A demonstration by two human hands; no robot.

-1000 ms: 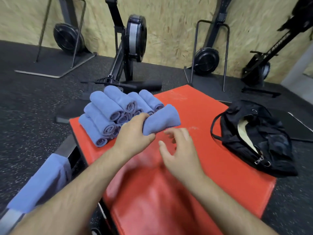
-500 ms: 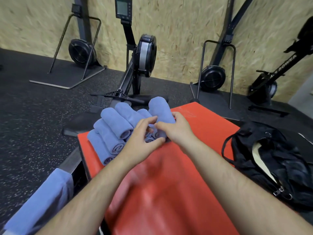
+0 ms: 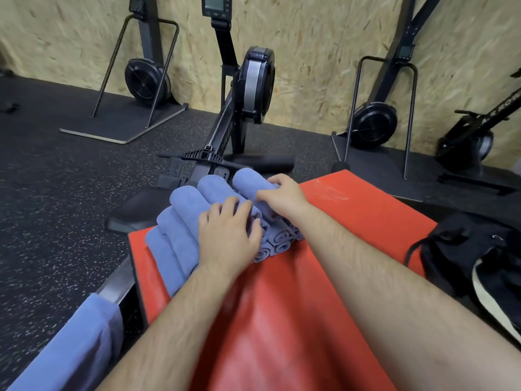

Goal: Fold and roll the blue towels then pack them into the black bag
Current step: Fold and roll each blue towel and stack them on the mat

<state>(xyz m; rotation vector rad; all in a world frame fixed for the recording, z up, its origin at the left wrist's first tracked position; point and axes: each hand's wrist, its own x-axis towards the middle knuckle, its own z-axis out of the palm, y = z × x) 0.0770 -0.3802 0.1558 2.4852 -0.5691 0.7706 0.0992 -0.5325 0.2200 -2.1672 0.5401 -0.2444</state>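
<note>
At frame centre, the left hand lay over the rolled towels, fingers apparently pressing rather than gripping, to steady the stack. The right hand pinched the top roll, seating it. The black bag sat open at right.

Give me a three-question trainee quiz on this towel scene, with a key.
1. True or false: the black bag lies left of the stack of rolled towels.
2. What does the stack rest on? A the floor; B the red pad; C a bench.
3. Fill in: the right hand grips the ___ roll, while the left hand rests on the rolls below it.
Key: 1 false, the bag is on the right; 2 B; 3 top, meaning the top roll.
</note>
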